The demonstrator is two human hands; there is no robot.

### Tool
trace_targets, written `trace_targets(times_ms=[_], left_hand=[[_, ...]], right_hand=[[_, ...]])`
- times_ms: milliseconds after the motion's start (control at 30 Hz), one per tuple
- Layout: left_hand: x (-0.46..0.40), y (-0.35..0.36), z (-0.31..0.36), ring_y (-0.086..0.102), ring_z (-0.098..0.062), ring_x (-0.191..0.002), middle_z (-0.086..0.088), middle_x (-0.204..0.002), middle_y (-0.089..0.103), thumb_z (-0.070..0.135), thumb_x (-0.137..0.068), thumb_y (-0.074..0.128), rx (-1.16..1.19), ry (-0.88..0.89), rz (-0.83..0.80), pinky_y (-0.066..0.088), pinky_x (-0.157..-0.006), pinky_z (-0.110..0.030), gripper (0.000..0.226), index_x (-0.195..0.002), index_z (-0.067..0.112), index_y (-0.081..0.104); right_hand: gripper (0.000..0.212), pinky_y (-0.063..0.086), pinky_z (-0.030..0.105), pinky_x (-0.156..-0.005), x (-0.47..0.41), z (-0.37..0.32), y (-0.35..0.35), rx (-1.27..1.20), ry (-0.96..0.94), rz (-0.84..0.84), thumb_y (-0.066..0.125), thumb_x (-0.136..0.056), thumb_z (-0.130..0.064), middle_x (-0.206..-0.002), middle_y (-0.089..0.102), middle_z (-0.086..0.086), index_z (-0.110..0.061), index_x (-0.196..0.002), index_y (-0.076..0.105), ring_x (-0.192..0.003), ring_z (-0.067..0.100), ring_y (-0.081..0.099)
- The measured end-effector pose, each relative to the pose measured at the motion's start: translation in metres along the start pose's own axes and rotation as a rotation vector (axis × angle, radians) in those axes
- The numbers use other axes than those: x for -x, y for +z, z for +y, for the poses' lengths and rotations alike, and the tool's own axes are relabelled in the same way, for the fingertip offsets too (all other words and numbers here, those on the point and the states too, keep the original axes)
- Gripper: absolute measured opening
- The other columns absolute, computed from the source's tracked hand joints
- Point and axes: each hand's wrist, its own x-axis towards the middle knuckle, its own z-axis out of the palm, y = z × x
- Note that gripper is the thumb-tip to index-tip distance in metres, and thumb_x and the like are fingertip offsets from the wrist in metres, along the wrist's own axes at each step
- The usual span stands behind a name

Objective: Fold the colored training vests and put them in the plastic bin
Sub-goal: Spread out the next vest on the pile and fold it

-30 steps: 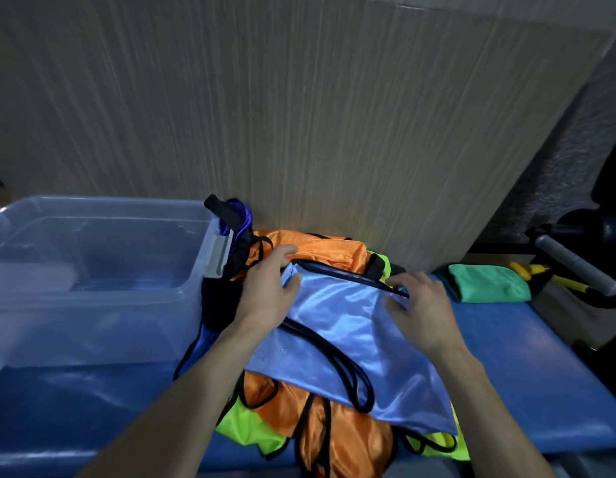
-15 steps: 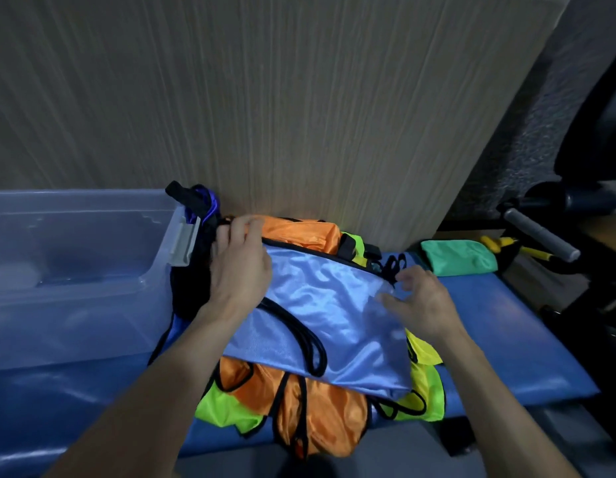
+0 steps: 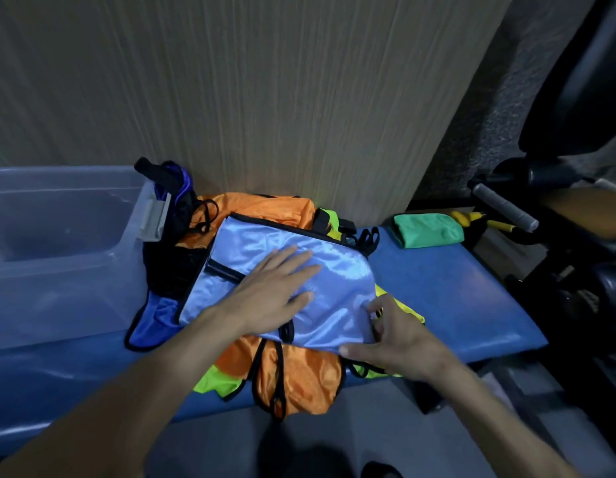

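Barely started: my left hand [image 3: 272, 291] presses flat on the light blue vest [image 3: 334, 270] at frame centre atop the orange and yellow vests [image 3: 299, 377], my right hand [image 3: 399, 339] pinches its lower-right corner, and the plastic bin [image 3: 58, 243] at left looks empty.

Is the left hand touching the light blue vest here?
Touching. The head view shows the left hand lying flat, fingers spread, on top of the light blue vest, pressing it down with no gap.
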Motion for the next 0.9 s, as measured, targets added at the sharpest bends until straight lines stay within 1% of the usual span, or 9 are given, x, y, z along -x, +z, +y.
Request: trace_targets(times_ms=[100,233,400,467,567,633,700,800,900], left_hand=[[0.001,0.002,-0.006,-0.009,-0.002,-0.154,0.016,-0.168,0.007,0.048,-0.107,0.041,0.105,-0.015,0.031,-0.01,-0.118,-0.017,0.058,-0.16,0.034,0.023],[0.001,0.001,-0.006,-0.008,0.001,-0.153,0.019,-0.168,0.01,0.049,-0.106,0.043,0.159,-0.042,0.027,-0.003,-0.123,-0.022,0.059,-0.16,0.035,0.025],[0.004,-0.004,-0.007,-0.013,0.004,-0.151,0.024,-0.167,0.002,0.057,-0.1,0.049,0.177,-0.025,-0.035,-0.002,-0.123,-0.024,0.068,-0.16,0.041,0.02],[0.007,-0.006,-0.013,-0.017,0.005,-0.15,0.025,-0.167,-0.003,0.058,-0.1,0.049,0.123,0.002,-0.05,-0.006,-0.121,-0.023,0.069,-0.159,0.044,0.017],[0.008,-0.008,-0.023,-0.017,0.005,-0.151,0.024,-0.167,-0.004,0.055,-0.102,0.048,0.086,0.021,-0.015,-0.004,-0.122,-0.025,0.065,-0.159,0.046,0.016],[0.008,-0.008,-0.026,-0.014,0.005,-0.151,0.025,-0.167,-0.001,0.051,-0.102,0.051,0.103,0.011,-0.015,0.0,-0.121,-0.024,0.065,-0.158,0.047,0.019],[0.007,-0.011,-0.026,-0.007,0.003,-0.152,0.023,-0.167,0.008,0.044,-0.101,0.057,0.143,-0.013,0.002,0.006,-0.121,-0.024,0.063,-0.157,0.044,0.027],[0.002,-0.017,-0.016,0.019,-0.004,-0.149,0.016,-0.16,0.033,0.037,-0.1,0.06,0.17,-0.073,0.165,0.02,-0.122,-0.029,0.052,-0.15,0.033,0.047],[-0.006,-0.017,0.002,0.031,-0.009,-0.143,0.014,-0.156,0.042,0.052,-0.096,0.053,0.122,-0.123,0.296,0.03,-0.119,-0.039,0.054,-0.146,0.03,0.053]], right_hand=[[0.063,0.037,0.024,-0.053,0.006,0.008,0.023,0.147,-0.16,0.263,0.076,-0.082,-0.05,-0.067,0.052,-0.01,-0.025,-0.125,0.037,-0.071,0.016,0.059],[0.061,0.045,0.039,-0.065,0.017,0.019,0.041,0.191,-0.217,0.368,0.061,-0.09,-0.049,-0.084,0.055,-0.012,-0.031,-0.138,0.028,-0.09,0.028,0.063],[0.06,0.043,0.04,-0.064,0.017,0.023,0.049,0.365,-0.187,0.429,0.053,-0.095,-0.039,-0.097,0.069,0.001,-0.031,-0.146,0.022,-0.09,0.037,0.066],[0.061,0.037,0.038,-0.057,0.018,0.025,0.049,0.493,-0.199,0.435,0.058,-0.089,-0.033,-0.09,0.068,0.0,-0.032,-0.141,0.027,-0.08,0.037,0.066],[0.062,0.025,0.029,-0.042,0.022,0.034,0.048,0.665,-0.281,0.465,0.077,-0.065,-0.027,-0.072,0.062,-0.003,-0.029,-0.119,0.046,-0.05,0.033,0.058],[0.055,0.024,0.027,-0.038,0.023,0.039,0.045,0.691,-0.39,0.456,0.077,-0.059,-0.024,-0.07,0.056,-0.005,-0.029,-0.109,0.053,-0.049,0.028,0.057],[0.039,0.033,0.029,-0.042,0.025,0.037,0.04,0.59,-0.438,0.405,0.064,-0.069,-0.034,-0.082,0.055,-0.009,-0.032,-0.106,0.054,-0.066,0.02,0.061],[0.034,0.049,0.035,-0.064,0.021,0.03,0.023,0.106,-0.273,0.332,0.048,-0.079,-0.051,-0.094,0.059,-0.014,-0.032,-0.106,0.056,-0.077,0.01,0.057],[0.022,0.047,0.035,-0.074,-0.003,0.025,0.006,-0.144,-0.115,0.396,0.055,-0.094,-0.041,-0.095,0.065,-0.012,-0.024,-0.106,0.061,-0.079,0.015,0.059]])
